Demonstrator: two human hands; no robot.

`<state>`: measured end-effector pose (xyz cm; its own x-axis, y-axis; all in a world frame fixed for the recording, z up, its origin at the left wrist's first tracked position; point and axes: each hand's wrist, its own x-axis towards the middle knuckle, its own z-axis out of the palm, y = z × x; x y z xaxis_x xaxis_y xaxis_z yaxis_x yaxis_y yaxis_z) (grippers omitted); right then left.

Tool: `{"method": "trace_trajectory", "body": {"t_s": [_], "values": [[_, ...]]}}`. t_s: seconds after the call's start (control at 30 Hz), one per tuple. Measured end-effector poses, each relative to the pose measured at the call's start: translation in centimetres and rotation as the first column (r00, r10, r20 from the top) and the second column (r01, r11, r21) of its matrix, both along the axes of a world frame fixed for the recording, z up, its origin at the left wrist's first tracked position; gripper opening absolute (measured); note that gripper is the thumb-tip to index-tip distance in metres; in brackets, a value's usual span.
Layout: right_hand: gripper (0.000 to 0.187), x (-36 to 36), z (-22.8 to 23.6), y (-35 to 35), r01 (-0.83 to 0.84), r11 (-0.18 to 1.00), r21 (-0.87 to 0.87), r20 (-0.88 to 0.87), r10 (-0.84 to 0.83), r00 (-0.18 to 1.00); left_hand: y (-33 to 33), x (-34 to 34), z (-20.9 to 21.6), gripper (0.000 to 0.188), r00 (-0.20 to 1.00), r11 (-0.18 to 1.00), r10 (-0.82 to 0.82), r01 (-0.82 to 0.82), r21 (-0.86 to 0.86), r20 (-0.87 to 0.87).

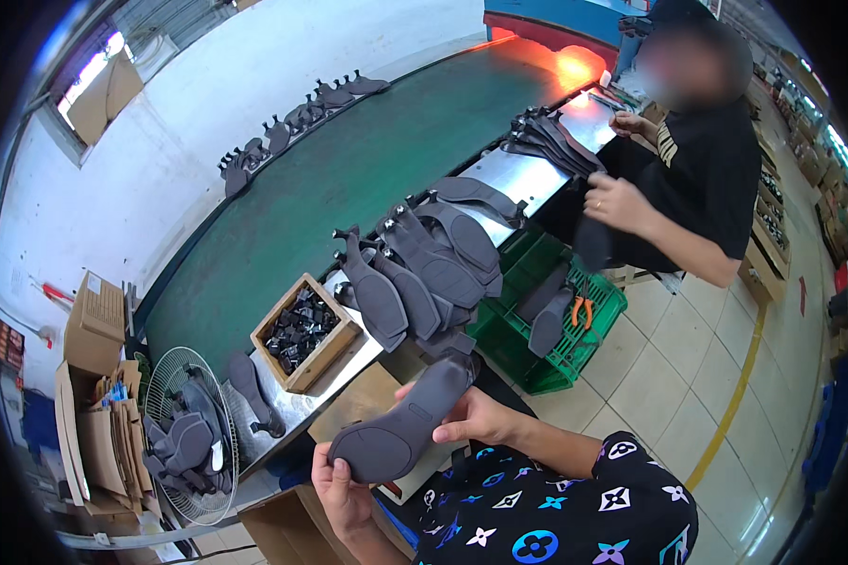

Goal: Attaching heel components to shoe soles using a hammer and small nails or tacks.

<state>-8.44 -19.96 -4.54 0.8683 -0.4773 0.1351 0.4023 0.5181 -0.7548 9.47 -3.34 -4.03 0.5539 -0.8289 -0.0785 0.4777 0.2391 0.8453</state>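
A dark grey shoe sole (386,443) with a rounded forepart and a narrower heel end is held between my two hands, tilted in front of my body. My left hand (347,492) grips the edge of its broad end, thumb on top. Around its narrower middle, my right hand (481,419) closes with the thumb along the near edge. Just beyond the sole's heel end lies a heap of similar soles (433,254) on the metal ledge. To its left, a wooden box (334,353) holds many small black pieces. One more sole (248,384) lies beside that box.
A green conveyor belt (349,179) runs along the wall, with soles lined up on its far edge. A wire basket (184,358) of soles stands left. A green crate (561,372) holds soles and orange-handled pliers (582,313). At right, a co-worker (697,188) handles a sole.
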Motion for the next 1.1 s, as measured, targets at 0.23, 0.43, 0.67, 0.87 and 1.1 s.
{"method": "trace_trajectory", "body": {"t_s": [0.23, 0.43, 0.67, 0.87, 1.1], "values": [[0.059, -0.1, -3.7, -0.5, -0.144, 0.955, 0.260, 0.194, 0.094, 0.976, 0.9, 3.8, 0.1, 0.044, 0.961, 0.961, 0.274, -0.275, -0.031, -0.031], [0.040, 0.4, -4.0, -0.2, -0.054, 0.925, 0.376, 0.082, 0.025, 0.996, 1.1, 6.0, -1.3, 0.053, 0.956, 0.961, 0.277, -0.276, 0.020, -0.102], [0.024, 4.0, -5.2, 3.8, -0.175, 0.970, 0.167, 0.092, 0.162, 0.982, -2.9, -1.0, -1.7, 0.068, 0.976, 0.977, 0.176, -0.188, -0.096, -0.125], [0.029, 3.5, -3.8, 0.5, -0.295, 0.777, -0.557, -0.302, 0.141, 0.943, -1.9, 5.4, -1.4, 0.038, 0.954, 0.947, 0.209, -0.252, 0.199, 0.215], [0.021, -1.6, -2.6, -10.3, 0.404, 0.832, -0.381, -0.228, -0.508, 0.831, -3.6, 17.4, -6.9, 0.027, 0.886, 0.913, 0.237, -0.344, 0.221, 0.399]]}}
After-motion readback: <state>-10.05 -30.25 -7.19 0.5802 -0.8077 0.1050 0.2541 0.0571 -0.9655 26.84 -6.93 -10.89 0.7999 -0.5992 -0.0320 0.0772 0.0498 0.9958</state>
